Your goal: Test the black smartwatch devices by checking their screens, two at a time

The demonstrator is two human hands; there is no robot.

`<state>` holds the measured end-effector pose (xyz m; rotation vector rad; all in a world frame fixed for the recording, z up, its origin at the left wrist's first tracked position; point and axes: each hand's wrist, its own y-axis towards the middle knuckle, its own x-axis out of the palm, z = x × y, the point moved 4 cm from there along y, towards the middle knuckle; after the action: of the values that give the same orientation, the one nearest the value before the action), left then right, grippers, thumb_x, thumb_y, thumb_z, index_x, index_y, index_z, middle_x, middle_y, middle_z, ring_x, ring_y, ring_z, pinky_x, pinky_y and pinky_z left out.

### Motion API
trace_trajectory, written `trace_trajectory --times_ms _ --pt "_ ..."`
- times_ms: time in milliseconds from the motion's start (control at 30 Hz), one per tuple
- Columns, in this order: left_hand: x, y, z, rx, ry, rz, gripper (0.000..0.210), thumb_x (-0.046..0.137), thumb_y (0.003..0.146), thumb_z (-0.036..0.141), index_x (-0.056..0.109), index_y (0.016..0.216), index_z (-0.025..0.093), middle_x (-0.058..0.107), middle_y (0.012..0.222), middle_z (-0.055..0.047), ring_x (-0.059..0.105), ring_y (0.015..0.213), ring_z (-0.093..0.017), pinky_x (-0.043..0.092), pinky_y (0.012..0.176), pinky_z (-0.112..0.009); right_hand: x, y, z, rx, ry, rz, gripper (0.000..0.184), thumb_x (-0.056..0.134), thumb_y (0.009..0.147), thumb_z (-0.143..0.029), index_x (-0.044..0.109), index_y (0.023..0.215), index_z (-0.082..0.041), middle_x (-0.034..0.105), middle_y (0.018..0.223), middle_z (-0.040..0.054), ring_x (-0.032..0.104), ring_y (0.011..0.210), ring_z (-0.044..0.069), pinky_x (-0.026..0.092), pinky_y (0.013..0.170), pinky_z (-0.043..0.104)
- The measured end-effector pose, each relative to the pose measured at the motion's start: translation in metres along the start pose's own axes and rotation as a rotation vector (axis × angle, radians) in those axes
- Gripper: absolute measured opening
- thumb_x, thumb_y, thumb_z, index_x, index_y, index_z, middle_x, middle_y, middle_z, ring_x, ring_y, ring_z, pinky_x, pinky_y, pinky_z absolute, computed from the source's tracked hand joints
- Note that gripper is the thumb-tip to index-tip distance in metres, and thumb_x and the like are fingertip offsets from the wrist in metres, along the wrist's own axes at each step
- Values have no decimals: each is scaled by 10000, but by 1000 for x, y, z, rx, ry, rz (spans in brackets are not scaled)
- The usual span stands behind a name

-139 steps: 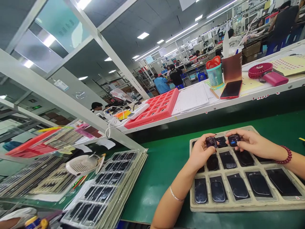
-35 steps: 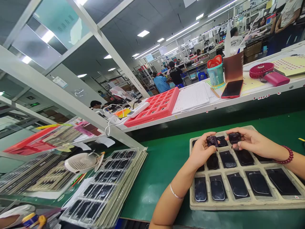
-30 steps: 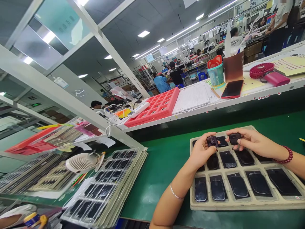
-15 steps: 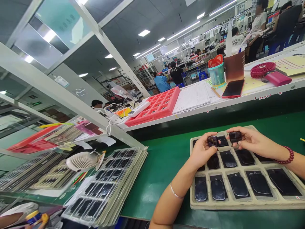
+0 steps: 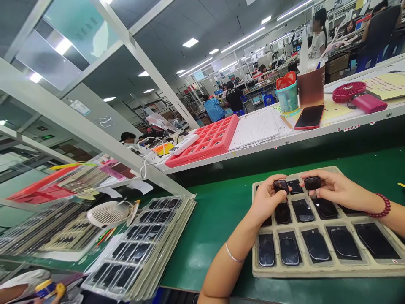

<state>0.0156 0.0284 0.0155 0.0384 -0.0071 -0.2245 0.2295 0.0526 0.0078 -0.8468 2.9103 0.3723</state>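
My left hand (image 5: 268, 195) pinches a small dark glossy screen piece with rounded corners (image 5: 281, 185) between thumb and fingers. A second piece of the same sort, a dark rounded screen (image 5: 312, 183), is gripped by my right hand (image 5: 332, 185). Both are raised over the back of a beige moulded tray (image 5: 319, 270), a short gap between them. In the tray's compartments lie several dark rounded screens (image 5: 317, 245), each on a black sheet. My hands hide part of the back row.
Left of the tray, on the green bench (image 5: 205, 236), stands a stack of trays (image 5: 139, 249) beside a white fan (image 5: 109, 214). A shelf behind holds a red foam tray (image 5: 205, 141), papers (image 5: 256, 128), a phone (image 5: 310, 117) and cups. A co-worker's hand (image 5: 60, 290) shows at lower left.
Both held screens have tilted slightly, and my left hand's fingers have shifted a little. A person in the background has turned and moved. The tray is unmoved.
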Motion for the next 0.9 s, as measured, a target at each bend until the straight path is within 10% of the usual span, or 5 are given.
trace_trajectory --times_ms 200,667,900 --pt "2 -2 2 -8 17 12 541 707 710 129 621 1243 168 739 1029 -73 676 976 -186 538 839 -279 -3 2 7 76 48 14 375 708 888 -355 687 1237 -219 759 1042 82 729 739 198 628 657 299" --pt "-1 2 -6 41 83 3 610 623 702 90 616 1303 192 703 1086 -73 651 988 -192 533 835 -285 0 0 2 -13 49 -7 398 748 834 -234 729 1230 -267 743 1192 70 743 940 232 612 939 367" --pt "-2 1 -5 61 41 -8 476 710 794 220 630 1259 156 730 1009 -92 676 941 -204 551 804 -297 -1 1 3 49 61 10 380 770 864 -428 734 1195 -244 752 1064 88 738 755 210 620 641 293"
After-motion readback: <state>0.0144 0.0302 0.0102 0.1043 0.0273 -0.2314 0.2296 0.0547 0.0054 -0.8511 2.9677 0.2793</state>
